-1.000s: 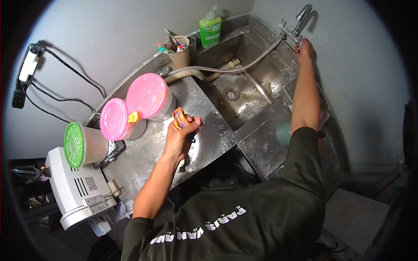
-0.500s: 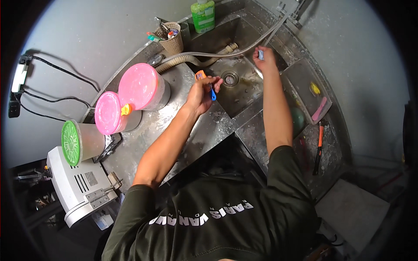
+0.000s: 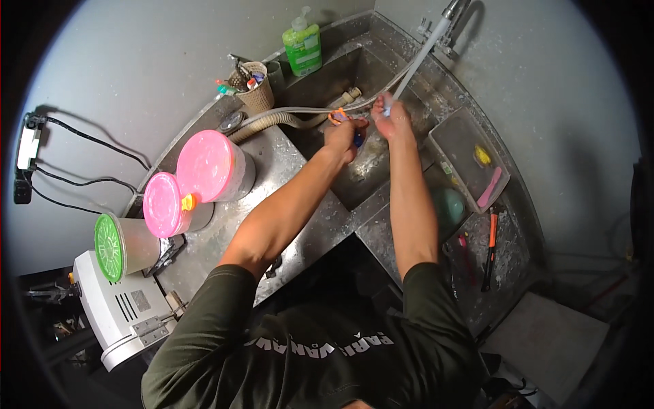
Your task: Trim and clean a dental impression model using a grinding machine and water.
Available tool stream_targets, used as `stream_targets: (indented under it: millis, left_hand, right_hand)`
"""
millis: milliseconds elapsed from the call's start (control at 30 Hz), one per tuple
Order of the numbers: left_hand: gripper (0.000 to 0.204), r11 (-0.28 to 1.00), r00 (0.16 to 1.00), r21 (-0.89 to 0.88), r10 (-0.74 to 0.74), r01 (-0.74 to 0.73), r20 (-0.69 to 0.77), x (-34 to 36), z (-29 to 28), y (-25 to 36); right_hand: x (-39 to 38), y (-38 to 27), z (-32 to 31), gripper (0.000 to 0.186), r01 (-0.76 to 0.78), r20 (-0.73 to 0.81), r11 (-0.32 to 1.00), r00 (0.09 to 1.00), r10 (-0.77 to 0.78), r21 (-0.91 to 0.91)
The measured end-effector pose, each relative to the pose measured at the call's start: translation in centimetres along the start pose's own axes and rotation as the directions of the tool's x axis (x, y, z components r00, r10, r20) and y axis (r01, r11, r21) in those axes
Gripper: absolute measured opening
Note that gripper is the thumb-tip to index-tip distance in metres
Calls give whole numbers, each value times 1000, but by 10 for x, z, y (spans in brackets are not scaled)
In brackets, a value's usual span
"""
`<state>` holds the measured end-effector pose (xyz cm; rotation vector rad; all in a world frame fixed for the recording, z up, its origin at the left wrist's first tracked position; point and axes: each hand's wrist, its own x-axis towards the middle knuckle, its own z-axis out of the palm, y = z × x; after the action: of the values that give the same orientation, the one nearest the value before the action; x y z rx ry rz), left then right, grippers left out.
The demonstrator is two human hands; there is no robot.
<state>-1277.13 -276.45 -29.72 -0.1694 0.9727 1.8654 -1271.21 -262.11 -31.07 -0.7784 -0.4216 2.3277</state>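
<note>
Over the sink [image 3: 361, 198], my left hand [image 3: 343, 142] is closed around a small tool with an orange, ring-like end [image 3: 337, 116] and a blue end [image 3: 358, 139]. Whether these are one piece or two I cannot tell. Close beside it, my right hand [image 3: 395, 126] has its fingers bent round a small pale-blue piece [image 3: 387, 108], blurred and too small to name. A whitish stream of water [image 3: 417, 69] comes down from the tap [image 3: 449, 9] onto the right hand.
A ribbed hose [image 3: 269, 123] crosses the sink's left edge. Pink-lidded tubs [image 3: 206, 165] and a green-lidded tub [image 3: 109, 247] line the left side. Behind stand a green soap bottle [image 3: 303, 51] and a woven cup [image 3: 253, 92]. At right are a grey tray [image 3: 463, 129] and an orange-handled tool [image 3: 492, 232].
My right hand has come left, closer to my left hand, and is now under the water. My left hand has moved further over the sink, still holding the orange-and-blue tool. The view has shifted slightly.
</note>
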Motion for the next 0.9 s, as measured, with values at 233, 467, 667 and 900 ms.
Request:
stream_targets:
  millis: [233, 467, 667, 900]
  left_hand:
    - [18, 997, 986, 78, 28, -15, -166, 35, 51, -17]
    - [7, 996, 972, 35, 89, -83, -217, 41, 62, 0]
    - [16, 997, 989, 72, 36, -26, -140, 16, 81, 1]
    - [16, 989, 1000, -148, 0, -3, -19, 51, 48, 0]
  right_hand:
    - [-23, -8, -11, 5, 164, -158, 980, 971, -180, -109]
    - [-31, 21, 14, 25, 111, -312, 878, 908, -279, -465]
    - [-10, -4, -18, 20, 101, -195, 949, 967, -165, -299]
    - [-26, -3, -1, 18, -27, -32, 995, 999, 30, 98]
